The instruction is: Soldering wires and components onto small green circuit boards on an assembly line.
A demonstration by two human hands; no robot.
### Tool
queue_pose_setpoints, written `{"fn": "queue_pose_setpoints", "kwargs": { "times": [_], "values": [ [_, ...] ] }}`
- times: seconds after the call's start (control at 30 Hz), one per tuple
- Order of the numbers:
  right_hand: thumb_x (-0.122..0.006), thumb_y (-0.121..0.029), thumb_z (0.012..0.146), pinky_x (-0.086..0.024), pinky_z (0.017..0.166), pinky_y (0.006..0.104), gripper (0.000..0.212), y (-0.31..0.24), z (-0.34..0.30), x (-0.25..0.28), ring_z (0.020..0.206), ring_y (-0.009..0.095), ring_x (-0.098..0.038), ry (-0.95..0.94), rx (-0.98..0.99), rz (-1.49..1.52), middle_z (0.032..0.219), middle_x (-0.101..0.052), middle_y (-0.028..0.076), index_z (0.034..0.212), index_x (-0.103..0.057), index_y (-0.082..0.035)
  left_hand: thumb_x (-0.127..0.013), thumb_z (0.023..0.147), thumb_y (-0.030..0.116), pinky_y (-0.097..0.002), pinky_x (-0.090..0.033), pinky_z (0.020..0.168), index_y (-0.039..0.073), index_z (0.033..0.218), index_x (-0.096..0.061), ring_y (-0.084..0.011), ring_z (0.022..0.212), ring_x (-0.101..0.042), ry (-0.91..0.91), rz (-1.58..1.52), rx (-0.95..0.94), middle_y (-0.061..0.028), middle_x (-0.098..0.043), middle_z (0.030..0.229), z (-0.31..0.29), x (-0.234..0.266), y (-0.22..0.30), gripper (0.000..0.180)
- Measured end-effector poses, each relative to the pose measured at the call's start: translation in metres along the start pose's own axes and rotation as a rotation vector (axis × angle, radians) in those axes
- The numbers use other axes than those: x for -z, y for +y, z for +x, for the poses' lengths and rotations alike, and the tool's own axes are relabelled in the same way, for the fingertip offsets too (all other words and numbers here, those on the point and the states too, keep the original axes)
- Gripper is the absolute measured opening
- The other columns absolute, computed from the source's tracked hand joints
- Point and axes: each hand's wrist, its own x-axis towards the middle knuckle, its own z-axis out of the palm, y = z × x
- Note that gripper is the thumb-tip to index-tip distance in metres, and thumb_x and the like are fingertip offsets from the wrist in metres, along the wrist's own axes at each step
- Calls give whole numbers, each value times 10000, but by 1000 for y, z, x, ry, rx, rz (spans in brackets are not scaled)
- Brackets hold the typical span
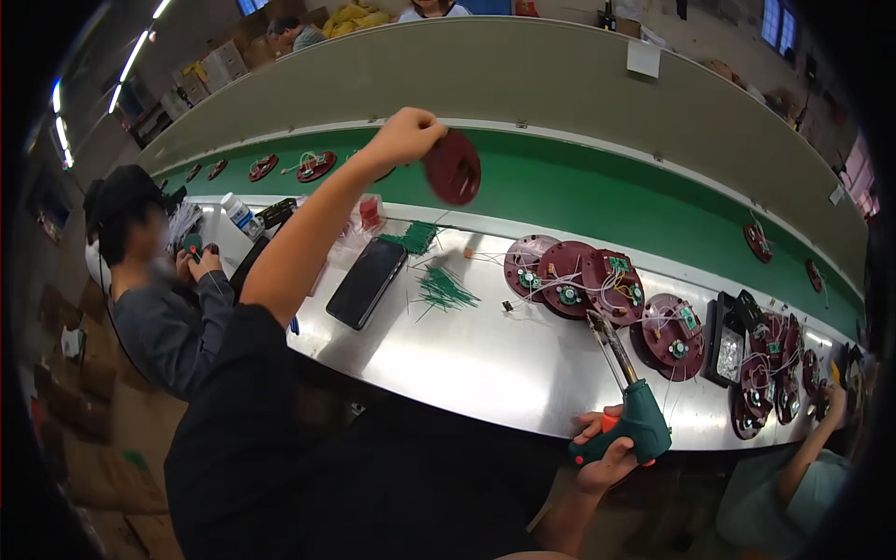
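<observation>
My left hand (409, 133) is raised at arm's length over the far side of the bench, closed on the edge of a maroon round plate (453, 168). The plate hangs tilted above the green belt, its details blurred. Low at the right, my right hand (602, 457) grips a green soldering gun (644, 422) with a red trigger. Its metal tip points up and away, close to the wired maroon discs (567, 280). These discs overlap in a group and carry small green circuit boards and white wires. Another wired disc (673, 338) lies just right of them.
A black phone (366, 283) and loose green wires (446, 287) lie on the metal bench (448, 359). More discs ride on the green belt (560, 182). A black tray (726, 341) stands at the right. Co-workers sit left (168, 289) and right (803, 476).
</observation>
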Motion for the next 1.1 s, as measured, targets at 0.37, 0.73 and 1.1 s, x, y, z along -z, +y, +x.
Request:
{"fn": "queue_pose_setpoints", "kwargs": {
  "times": [0.37, 0.73, 1.1],
  "values": [
    [-513, -687, 1078, -515, 586, 264, 774, -1, -2, -1, 656, 192, -655, 63, -17, -36, 730, -608, 122, 1207, -554, 75, -881, 794, 550, -468, -544, 1083, 101, 1464, -657, -351, 1311, -678, 52, 517, 66, -214, -705, 1397, 76, -29, -113, 837],
    [-546, -725, 1044, -559, 616, 328, 835, -3, -5, 1, 667, 216, -663, 49, -70, 3, 785, -616, 121, 1218, -566, 92, -829, 628, 891, -453, -496, 1168, 46, 1509, -619, -410, 1387, -615, -304, 622, 173, -269, -647, 1473, 94, -11, -199, 1239],
    [-527, -779, 1019, -564, 644, 343, 913, -12, 3, -2, 647, 214, -653, 67, -136, -106, 740, -594, 118, 1228, -565, 109, -969, 696, 579, -486, -560, 1070, 122, 1565, -561, -430, 1349, -578, -686, 337, -375, -237, -555, 1447, -145, -7, 80, 1063]
  ]
}}
